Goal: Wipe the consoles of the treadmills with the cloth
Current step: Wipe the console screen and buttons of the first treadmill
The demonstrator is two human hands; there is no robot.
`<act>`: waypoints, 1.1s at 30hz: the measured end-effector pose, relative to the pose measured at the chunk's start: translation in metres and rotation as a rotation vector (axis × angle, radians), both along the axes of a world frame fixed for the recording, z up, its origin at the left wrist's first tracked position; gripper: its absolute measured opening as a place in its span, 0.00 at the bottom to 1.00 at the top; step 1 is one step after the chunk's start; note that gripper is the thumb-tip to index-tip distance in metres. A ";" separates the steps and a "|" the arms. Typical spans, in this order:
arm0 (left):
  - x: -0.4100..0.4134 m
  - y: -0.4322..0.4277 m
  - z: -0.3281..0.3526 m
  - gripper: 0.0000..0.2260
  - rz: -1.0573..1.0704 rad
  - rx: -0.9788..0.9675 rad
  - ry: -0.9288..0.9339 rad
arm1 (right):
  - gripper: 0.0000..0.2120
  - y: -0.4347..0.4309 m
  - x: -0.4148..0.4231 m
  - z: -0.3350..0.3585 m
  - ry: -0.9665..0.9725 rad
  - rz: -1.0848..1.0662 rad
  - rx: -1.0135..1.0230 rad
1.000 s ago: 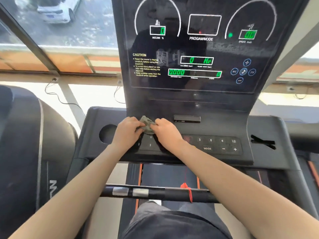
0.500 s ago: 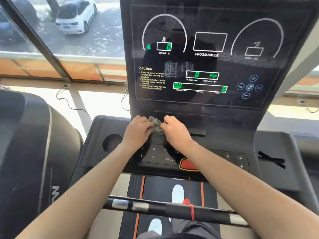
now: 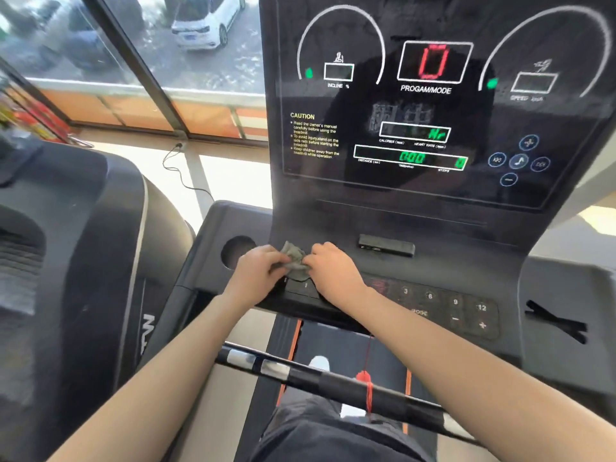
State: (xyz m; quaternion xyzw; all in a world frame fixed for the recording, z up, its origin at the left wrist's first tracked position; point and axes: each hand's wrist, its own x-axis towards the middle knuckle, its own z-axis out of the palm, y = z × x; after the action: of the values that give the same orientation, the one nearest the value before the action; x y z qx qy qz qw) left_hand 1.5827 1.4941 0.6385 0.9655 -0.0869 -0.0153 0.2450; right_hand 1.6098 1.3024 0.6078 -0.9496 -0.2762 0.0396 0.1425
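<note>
We see the cloth (image 3: pixel 293 261) as a small grey wad, bunched between our two hands at the left end of the console (image 3: pixel 433 271). It sits just above the left edge of the keypad (image 3: pixel 450 308) and just right of the cup hole (image 3: pixel 236 251). The left hand (image 3: pixel 256 275) has its fingers curled round the wad's left side. The right hand (image 3: pixel 333 271) pinches the right side, fingers curled too. Whether the cloth presses on the panel or sits a little above it, we cannot tell.

We judge the cloth light, soft and limp: it will crumple rather than hold a shape, and should not slip much on matt plastic. Bunched this tight it offers little wiping face, so we would take it by two edges and spread it, or fold it into a flat pad under one palm. The cloth itself is not fragile; the care belongs to what lies beneath. We think the keypad is live, since the display (image 3: pixel 416 135) above shows lit green and red figures, so a firm press there could set something going. The glossy display looks smeared and would want light, broad strokes.

Nearer us the handlebar (image 3: pixel 326 383) crosses the belt, with a red cord (image 3: pixel 366 391) on it. A second treadmill (image 3: pixel 73 278) stands to the left.
</note>
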 end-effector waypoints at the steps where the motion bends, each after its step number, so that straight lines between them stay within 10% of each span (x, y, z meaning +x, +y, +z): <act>1: -0.009 -0.001 -0.002 0.08 -0.007 -0.005 0.000 | 0.08 -0.004 -0.010 -0.003 -0.015 0.004 0.026; 22: 0.051 -0.036 -0.015 0.07 0.023 -0.108 -0.155 | 0.18 -0.002 0.020 0.031 -0.061 -0.268 0.024; 33: 0.026 -0.049 -0.007 0.08 -0.075 0.028 0.076 | 0.11 -0.035 0.000 0.033 0.037 -0.039 -0.117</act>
State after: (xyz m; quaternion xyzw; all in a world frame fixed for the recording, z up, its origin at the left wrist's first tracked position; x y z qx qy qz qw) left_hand 1.6089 1.4454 0.6318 0.9636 -0.1132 -0.0624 0.2338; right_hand 1.6101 1.2670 0.6410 -0.9607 -0.2521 0.0703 0.0928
